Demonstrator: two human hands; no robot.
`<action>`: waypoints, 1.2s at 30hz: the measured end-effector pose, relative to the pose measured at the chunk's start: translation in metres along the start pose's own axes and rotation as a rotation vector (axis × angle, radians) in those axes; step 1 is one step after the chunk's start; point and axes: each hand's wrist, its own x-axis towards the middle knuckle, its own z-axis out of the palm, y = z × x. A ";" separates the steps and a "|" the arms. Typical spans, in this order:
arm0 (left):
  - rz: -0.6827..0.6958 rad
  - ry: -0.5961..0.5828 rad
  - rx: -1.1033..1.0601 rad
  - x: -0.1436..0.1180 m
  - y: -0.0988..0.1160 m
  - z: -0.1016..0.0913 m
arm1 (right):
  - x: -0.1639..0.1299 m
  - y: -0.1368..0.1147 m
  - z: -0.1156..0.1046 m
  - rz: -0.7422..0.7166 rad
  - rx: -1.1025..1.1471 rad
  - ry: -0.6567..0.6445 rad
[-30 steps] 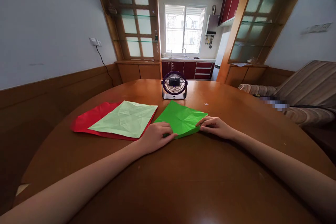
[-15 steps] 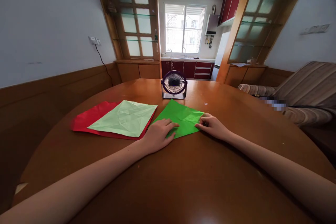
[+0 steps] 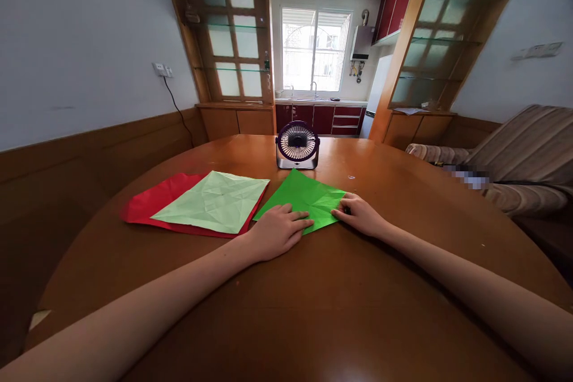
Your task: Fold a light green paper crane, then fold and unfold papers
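Note:
A creased bright green paper sheet (image 3: 304, 196) lies flat on the round wooden table (image 3: 313, 310), just in front of a small desk fan. My left hand (image 3: 277, 230) rests palm down on the sheet's near left part, fingers spread and pressing. My right hand (image 3: 360, 213) pinches the sheet's right corner with its fingertips. To the left lie a pale green creased sheet (image 3: 215, 202) on top of a red sheet (image 3: 152, 203), both untouched.
A small dark round desk fan (image 3: 297, 144) stands at the table's far middle. A striped sofa (image 3: 514, 161) is at the right. Wood-panelled walls and glass shelving frame a kitchen doorway behind. A scrap of paper (image 3: 38, 318) lies at the table's left edge.
The green sheet has slid a little left and away. My left hand moved further onto it, flattening it, and my right hand shifted left along with its corner.

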 end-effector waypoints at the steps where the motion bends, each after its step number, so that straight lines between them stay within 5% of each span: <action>1: -0.008 0.014 -0.005 0.001 0.001 0.000 | 0.000 0.000 0.000 -0.002 -0.001 0.001; 36: -0.069 -0.071 -0.129 0.018 -0.007 0.013 | -0.007 -0.009 -0.002 -0.078 -0.118 0.077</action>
